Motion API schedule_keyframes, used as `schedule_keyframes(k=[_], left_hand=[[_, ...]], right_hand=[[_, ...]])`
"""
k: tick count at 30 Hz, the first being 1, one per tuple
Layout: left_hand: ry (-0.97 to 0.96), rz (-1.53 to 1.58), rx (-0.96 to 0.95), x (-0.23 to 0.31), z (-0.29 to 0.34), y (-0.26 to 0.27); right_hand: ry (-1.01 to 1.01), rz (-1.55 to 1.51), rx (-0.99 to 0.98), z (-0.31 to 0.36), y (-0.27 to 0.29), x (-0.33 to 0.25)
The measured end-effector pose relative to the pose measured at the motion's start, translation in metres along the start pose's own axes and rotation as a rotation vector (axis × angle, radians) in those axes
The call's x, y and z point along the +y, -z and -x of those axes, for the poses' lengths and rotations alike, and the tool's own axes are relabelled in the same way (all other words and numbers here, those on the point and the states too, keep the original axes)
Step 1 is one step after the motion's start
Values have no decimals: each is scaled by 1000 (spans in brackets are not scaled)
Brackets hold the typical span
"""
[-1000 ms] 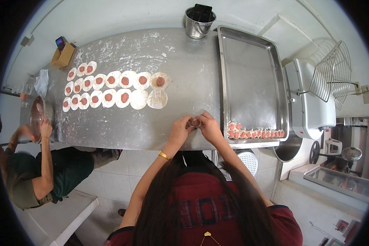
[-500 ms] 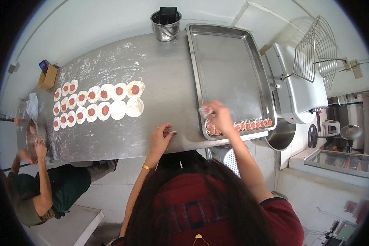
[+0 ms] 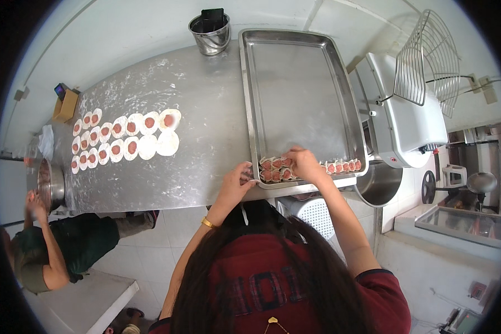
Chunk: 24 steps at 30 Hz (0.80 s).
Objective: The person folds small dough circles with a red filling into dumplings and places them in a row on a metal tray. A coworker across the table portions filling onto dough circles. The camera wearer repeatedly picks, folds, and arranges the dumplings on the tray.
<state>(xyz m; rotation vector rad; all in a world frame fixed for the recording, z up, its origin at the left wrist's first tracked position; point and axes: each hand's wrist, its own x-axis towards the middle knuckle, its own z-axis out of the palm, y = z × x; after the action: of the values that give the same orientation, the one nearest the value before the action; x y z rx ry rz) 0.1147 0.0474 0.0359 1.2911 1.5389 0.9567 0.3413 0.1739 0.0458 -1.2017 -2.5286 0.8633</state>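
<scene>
Right hand: fingers bent down on the folded dumplings in the tray's near left corner, touching them; whether it pinches 1 cannot be told.
Left hand: loosely curled, holding nothing, at the steel tray near rim.
Dumpling row: along the near wall, right of the hand.
Dough rounds: 3 rows on the floured table, well left.
Bucket: far edge.

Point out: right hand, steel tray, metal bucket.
right hand [image 3: 304,163], head view, back of the hand over the dumplings
steel tray [image 3: 300,94], head view, bare floor of the tray
metal bucket [image 3: 209,38], head view, outer wall
</scene>
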Motion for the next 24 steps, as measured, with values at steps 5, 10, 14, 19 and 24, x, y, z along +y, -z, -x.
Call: schedule_keyframes(k=[5, 10, 14, 19, 24], left_hand=[[23, 20, 45, 1, 2, -8], [31, -8, 64, 5, 3, -9], [52, -2, 70, 7, 3, -9], [52, -30, 59, 7, 2, -8], [65, -42, 29, 6, 0, -5]], right_hand=[[-4, -49, -121, -1, 9, -7], [39, -105, -162, -5, 12, -1], [96, -147, -92, -7, 8, 6], [83, -78, -156, -8, 2, 10], [78, -174, -72, -10, 1, 7]])
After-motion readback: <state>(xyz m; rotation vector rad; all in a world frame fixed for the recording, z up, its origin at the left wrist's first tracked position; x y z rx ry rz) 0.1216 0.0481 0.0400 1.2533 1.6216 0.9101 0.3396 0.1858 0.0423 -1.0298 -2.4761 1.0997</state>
